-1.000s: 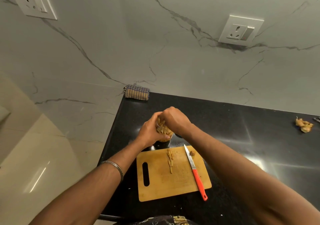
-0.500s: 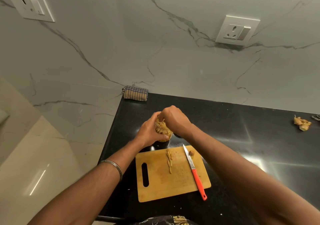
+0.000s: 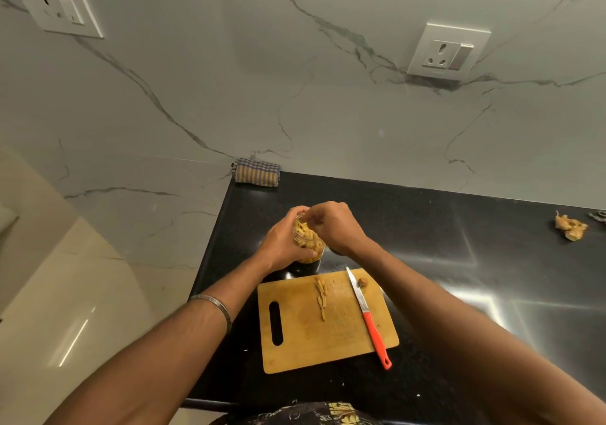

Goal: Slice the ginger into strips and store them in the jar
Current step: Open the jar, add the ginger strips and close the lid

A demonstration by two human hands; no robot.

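A small clear jar (image 3: 308,244) packed with ginger strips is tilted just behind the wooden cutting board (image 3: 301,336). My left hand (image 3: 283,247) grips the jar around its side. My right hand (image 3: 333,224) hovers at the jar's mouth with its fingertips pinched together; whether they hold a strip is hidden. On the board lies a short row of ginger strips (image 3: 322,295), a small ginger end piece (image 3: 362,282) and a knife (image 3: 369,316) with an orange handle.
The black countertop (image 3: 426,228) ends at its left edge beside the board. A folded checked cloth (image 3: 256,171) lies at the back corner against the marble wall. A heap of ginger peel (image 3: 570,228) sits far right. Two wall sockets are above.
My right hand has lifted slightly from over the jar's mouth, exposing more of the strips inside. The left hand keeps its hold on the jar. Board and knife are unmoved.
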